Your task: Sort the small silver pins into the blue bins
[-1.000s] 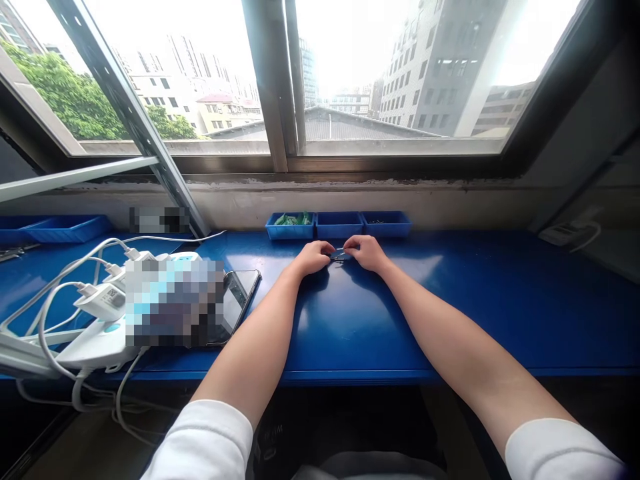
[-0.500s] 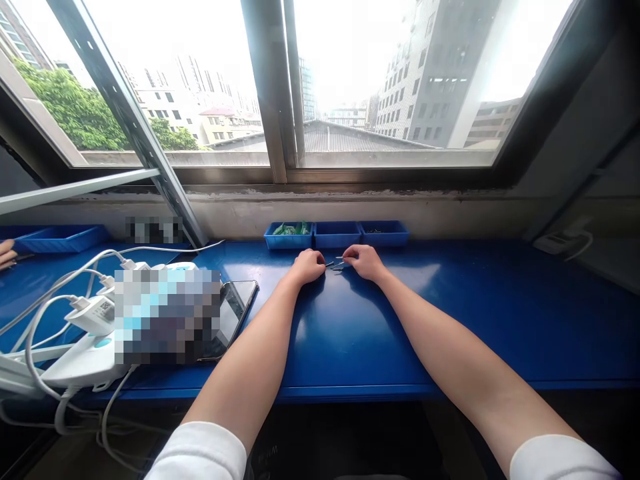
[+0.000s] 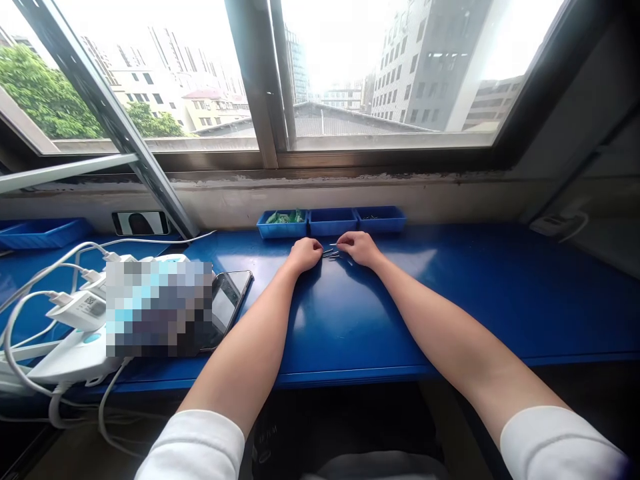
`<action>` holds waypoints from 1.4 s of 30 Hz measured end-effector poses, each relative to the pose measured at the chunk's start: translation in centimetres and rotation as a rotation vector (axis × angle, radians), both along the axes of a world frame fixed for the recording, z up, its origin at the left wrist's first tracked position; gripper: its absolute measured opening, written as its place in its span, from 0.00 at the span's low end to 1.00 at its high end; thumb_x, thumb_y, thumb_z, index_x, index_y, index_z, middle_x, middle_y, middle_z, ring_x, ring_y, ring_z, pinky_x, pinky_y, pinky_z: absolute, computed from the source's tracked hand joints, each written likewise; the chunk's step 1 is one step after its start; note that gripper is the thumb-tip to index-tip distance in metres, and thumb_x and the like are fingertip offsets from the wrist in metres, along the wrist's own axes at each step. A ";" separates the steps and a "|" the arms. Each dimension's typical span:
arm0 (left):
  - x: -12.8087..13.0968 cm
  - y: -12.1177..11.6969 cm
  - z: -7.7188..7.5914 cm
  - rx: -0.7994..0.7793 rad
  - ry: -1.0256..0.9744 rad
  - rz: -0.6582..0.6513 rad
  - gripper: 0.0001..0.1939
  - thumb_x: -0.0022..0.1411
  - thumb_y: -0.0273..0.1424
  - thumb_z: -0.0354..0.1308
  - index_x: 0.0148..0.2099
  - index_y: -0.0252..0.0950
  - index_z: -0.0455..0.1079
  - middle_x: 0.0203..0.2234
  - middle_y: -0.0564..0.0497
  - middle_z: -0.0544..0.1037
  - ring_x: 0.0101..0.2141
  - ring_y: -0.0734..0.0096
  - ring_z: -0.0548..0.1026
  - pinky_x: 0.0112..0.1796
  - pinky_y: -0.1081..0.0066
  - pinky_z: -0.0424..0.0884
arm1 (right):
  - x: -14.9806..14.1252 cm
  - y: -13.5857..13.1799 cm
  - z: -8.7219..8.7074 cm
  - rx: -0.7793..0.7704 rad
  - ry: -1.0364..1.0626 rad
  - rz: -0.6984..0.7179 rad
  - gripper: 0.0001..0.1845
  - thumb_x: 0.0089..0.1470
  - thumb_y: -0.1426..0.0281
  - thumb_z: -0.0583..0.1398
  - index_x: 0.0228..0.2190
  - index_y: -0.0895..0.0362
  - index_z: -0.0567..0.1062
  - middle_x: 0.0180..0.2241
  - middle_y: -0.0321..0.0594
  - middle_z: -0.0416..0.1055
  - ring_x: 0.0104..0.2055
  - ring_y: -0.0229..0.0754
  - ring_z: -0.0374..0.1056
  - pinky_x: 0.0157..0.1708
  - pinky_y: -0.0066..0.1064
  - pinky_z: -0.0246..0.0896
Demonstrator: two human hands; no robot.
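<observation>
Two bare forearms reach out from white sleeves [image 3: 193,447] to a glossy blue metal worktop [image 3: 360,320], and everything sits relative to a row of three shallow blue plastic trays [image 3: 333,222] set against the windowsill. Just in front of the middle tray lie a few small, thin metal pieces [image 3: 333,253] (too small to identify from this height). The left hand [image 3: 305,255] and the right hand [image 3: 359,248] rest in front of that tray too, both curled narrowly inward with their fingers at the metal pieces from either side; whether either hand actually holds one, I cannot tell. The tray on the left of the row carries green items [image 3: 284,217], and the one on the right has a few small dark bits [image 3: 371,217]. Further left of the row lie a black smartphone [image 3: 227,303], a pixelated, unreadable object [image 3: 159,308], a white power strip [image 3: 75,357] with white plugged-in chargers [image 3: 80,310] and cables, and a longer blue tray [image 3: 43,235].
</observation>
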State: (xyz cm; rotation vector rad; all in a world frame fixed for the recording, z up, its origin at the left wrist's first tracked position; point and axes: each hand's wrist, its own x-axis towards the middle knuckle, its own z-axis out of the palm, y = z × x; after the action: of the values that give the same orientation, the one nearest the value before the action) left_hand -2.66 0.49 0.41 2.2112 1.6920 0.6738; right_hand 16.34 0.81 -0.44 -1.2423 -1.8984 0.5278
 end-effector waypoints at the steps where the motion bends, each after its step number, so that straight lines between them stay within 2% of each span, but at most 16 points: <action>1: 0.0 0.0 0.0 0.023 -0.019 0.010 0.12 0.55 0.29 0.53 0.38 0.37 0.76 0.36 0.48 0.79 0.39 0.62 0.75 0.42 0.70 0.69 | 0.0 -0.1 0.1 0.004 0.001 0.003 0.05 0.48 0.69 0.62 0.28 0.56 0.78 0.29 0.37 0.76 0.32 0.38 0.70 0.34 0.28 0.63; 5: 0.2 -0.4 0.1 0.156 -0.148 -0.061 0.15 0.54 0.31 0.56 0.44 0.36 0.74 0.38 0.49 0.78 0.38 0.67 0.74 0.42 0.72 0.69 | -0.1 -0.3 0.4 0.013 -0.036 0.059 0.09 0.52 0.68 0.59 0.28 0.57 0.78 0.24 0.36 0.74 0.26 0.35 0.66 0.28 0.26 0.60; 8: 0.5 -0.7 0.1 0.205 -0.194 -0.148 0.12 0.56 0.35 0.56 0.41 0.37 0.75 0.36 0.50 0.77 0.36 0.69 0.74 0.40 0.73 0.69 | -0.3 -0.5 0.5 0.004 -0.050 0.100 0.11 0.53 0.66 0.57 0.27 0.57 0.77 0.21 0.35 0.72 0.23 0.34 0.64 0.26 0.26 0.58; 10: 0.6 -0.7 0.1 0.217 -0.189 -0.154 0.11 0.58 0.35 0.55 0.38 0.37 0.75 0.34 0.50 0.77 0.35 0.70 0.73 0.39 0.73 0.69 | -0.4 -0.5 0.6 0.005 -0.046 0.113 0.11 0.53 0.66 0.57 0.26 0.57 0.77 0.21 0.35 0.72 0.23 0.34 0.64 0.26 0.26 0.58; 12: 0.6 -0.5 0.0 0.228 -0.181 -0.130 0.10 0.59 0.34 0.54 0.37 0.37 0.76 0.33 0.50 0.77 0.34 0.70 0.73 0.39 0.73 0.69 | -0.4 -0.4 0.5 -0.008 0.016 0.128 0.10 0.52 0.66 0.58 0.28 0.57 0.76 0.22 0.35 0.73 0.24 0.35 0.66 0.28 0.26 0.61; 15: 0.5 -0.2 -0.2 0.248 -0.186 -0.078 0.11 0.60 0.34 0.53 0.36 0.37 0.76 0.32 0.50 0.77 0.34 0.70 0.73 0.38 0.73 0.68 | -0.3 -0.3 0.6 -0.079 0.221 0.180 0.10 0.47 0.67 0.61 0.33 0.58 0.76 0.25 0.37 0.75 0.29 0.38 0.70 0.33 0.29 0.64; 18: 0.5 -0.1 -0.2 0.262 -0.206 -0.086 0.12 0.60 0.34 0.53 0.36 0.37 0.76 0.31 0.50 0.77 0.33 0.70 0.74 0.38 0.73 0.68 | 0.1 -0.3 0.8 -0.162 0.392 0.233 0.12 0.42 0.67 0.64 0.31 0.59 0.76 0.28 0.39 0.77 0.33 0.41 0.72 0.36 0.30 0.65; 23: 0.7 -0.4 0.0 0.220 -0.193 -0.086 0.13 0.62 0.36 0.52 0.37 0.38 0.76 0.33 0.50 0.78 0.35 0.68 0.74 0.40 0.73 0.68 | 0.5 -0.3 1.0 -0.225 0.489 0.248 0.13 0.44 0.65 0.61 0.32 0.59 0.78 0.29 0.42 0.78 0.32 0.41 0.71 0.27 0.28 0.61; 25: 0.7 -0.4 0.0 0.207 -0.198 -0.066 0.13 0.62 0.37 0.51 0.40 0.38 0.75 0.34 0.50 0.78 0.37 0.68 0.74 0.41 0.72 0.68 | 0.5 -0.2 1.0 -0.219 0.492 0.237 0.14 0.45 0.65 0.60 0.32 0.59 0.78 0.31 0.43 0.78 0.33 0.42 0.71 0.27 0.28 0.61; 28: 0.7 0.0 0.0 0.220 -0.210 0.028 0.14 0.62 0.36 0.50 0.47 0.38 0.72 0.38 0.49 0.78 0.41 0.66 0.74 0.43 0.70 0.68 | 0.5 -0.1 1.0 -0.102 0.440 0.102 0.14 0.45 0.65 0.60 0.33 0.57 0.78 0.34 0.42 0.78 0.38 0.43 0.71 0.38 0.32 0.64; 30: 0.6 0.2 -0.1 0.212 -0.181 0.103 0.15 0.62 0.34 0.50 0.49 0.38 0.70 0.40 0.48 0.77 0.44 0.64 0.73 0.45 0.68 0.67 | 0.5 0.0 1.0 0.034 0.351 -0.059 0.14 0.44 0.67 0.60 0.35 0.56 0.78 0.37 0.40 0.77 0.44 0.44 0.69 0.47 0.35 0.62; 32: 0.5 0.3 -0.2 0.179 -0.129 0.148 0.15 0.61 0.33 0.50 0.49 0.37 0.70 0.42 0.46 0.76 0.46 0.61 0.72 0.47 0.65 0.66 | 0.7 0.2 0.9 0.129 0.227 -0.204 0.17 0.43 0.69 0.60 0.39 0.54 0.78 0.39 0.41 0.76 0.48 0.46 0.65 0.53 0.38 0.57; 37: 0.6 0.1 -0.2 0.105 -0.010 0.156 0.15 0.61 0.32 0.47 0.48 0.37 0.70 0.46 0.43 0.74 0.49 0.55 0.70 0.49 0.58 0.63 | 1.6 1.0 0.7 0.194 0.016 -0.399 0.28 0.44 0.67 0.59 0.50 0.55 0.73 0.41 0.45 0.74 0.50 0.53 0.56 0.53 0.47 0.51; 42: 0.5 -0.1 0.0 0.103 0.023 0.146 0.15 0.61 0.31 0.46 0.47 0.38 0.70 0.46 0.43 0.74 0.49 0.55 0.70 0.48 0.58 0.63 | 2.7 1.5 0.9 0.215 -0.004 -0.505 0.34 0.44 0.69 0.57 0.55 0.57 0.67 0.48 0.47 0.70 0.49 0.54 0.52 0.50 0.46 0.52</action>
State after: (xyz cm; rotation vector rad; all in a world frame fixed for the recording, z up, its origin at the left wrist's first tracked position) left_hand -2.16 0.39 0.43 2.1862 1.8839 0.7908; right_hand 19.04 2.34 0.48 -1.5032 -1.5143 0.0523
